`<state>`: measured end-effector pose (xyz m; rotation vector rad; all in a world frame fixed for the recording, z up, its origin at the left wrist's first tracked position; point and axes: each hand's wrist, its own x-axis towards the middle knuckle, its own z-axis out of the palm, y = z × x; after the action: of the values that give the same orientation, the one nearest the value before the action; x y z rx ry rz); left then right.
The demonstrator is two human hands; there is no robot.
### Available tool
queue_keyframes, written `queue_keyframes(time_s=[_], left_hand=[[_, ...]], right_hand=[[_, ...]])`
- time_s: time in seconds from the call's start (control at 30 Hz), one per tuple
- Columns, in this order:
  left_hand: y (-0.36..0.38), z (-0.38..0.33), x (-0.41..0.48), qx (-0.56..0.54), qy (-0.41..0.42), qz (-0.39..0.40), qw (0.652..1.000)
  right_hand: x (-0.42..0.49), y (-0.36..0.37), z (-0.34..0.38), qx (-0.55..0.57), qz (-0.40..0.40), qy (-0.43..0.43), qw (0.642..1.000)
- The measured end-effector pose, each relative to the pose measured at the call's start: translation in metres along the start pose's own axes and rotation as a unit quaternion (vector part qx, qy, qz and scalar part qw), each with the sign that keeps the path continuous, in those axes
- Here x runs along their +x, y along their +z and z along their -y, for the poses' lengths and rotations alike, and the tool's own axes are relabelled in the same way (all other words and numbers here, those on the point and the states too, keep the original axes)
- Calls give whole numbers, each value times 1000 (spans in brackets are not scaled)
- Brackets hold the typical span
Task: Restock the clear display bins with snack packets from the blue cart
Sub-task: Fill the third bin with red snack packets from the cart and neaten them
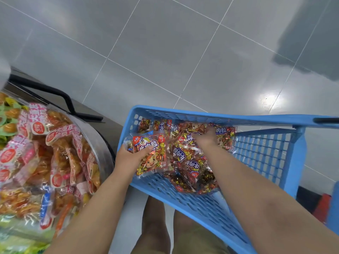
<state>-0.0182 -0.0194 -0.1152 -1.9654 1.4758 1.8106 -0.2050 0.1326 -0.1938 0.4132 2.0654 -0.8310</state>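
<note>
The blue cart [216, 202] stands in front of me, its basket holding several red and gold snack packets [189, 160]. My left hand [129, 157] grips one such packet [152, 158] at the basket's left edge, thumb across its front. My right hand [203, 138] reaches deeper into the pile, fingers pressed down among the packets; whether it holds one is hidden. To the left, a clear round display bin [102, 143] is full of pink and orange packets [55, 153].
A black bar [64, 99] runs along the display stand behind the bin. Green and yellow packets [9, 116] fill a neighbouring section at far left. Grey tiled floor [165, 52] spreads beyond the cart. My legs [156, 226] are below the basket.
</note>
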Motion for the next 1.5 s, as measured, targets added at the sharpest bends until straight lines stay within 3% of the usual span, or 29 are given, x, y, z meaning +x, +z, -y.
queue_keyframes(time_s=[0.1, 0.23, 0.37, 0.5, 0.63, 0.7, 0.9, 1.17, 1.37, 1.5], left_hand=[[2, -3, -6, -19, 4, -19, 1000], [5, -14, -21, -26, -4, -13, 1000], [5, -28, -43, -47, 6, 21, 999], [-8, -51, -76, -96, 19, 40, 994], [-44, -71, -111, -133, 43, -11, 990], [-68, -73, -126, -166, 64, -62, 982], [-141, -69, -173, -255, 101, -178, 945], [-284, -14, -230, -335, 129, -290, 887], [-419, 76, -270, -344, 148, -386, 843], [-500, 126, -290, -308, 137, -440, 832]], right_hand=[[-17, -24, -2, 71, 54, 43, 995], [-48, -55, -7, 100, 201, 69, 972], [-81, -64, 9, 76, 296, -18, 952], [-112, -65, 47, -29, 314, -140, 939], [-148, -53, 89, -88, 350, -208, 909], [-170, -42, 110, -62, 379, -206, 900], [-259, 20, 148, 103, 310, -258, 909], [-403, 122, 167, 99, 477, -252, 836], [-510, 234, 136, 116, 519, -226, 816], [-561, 296, 109, 80, 516, -301, 798]])
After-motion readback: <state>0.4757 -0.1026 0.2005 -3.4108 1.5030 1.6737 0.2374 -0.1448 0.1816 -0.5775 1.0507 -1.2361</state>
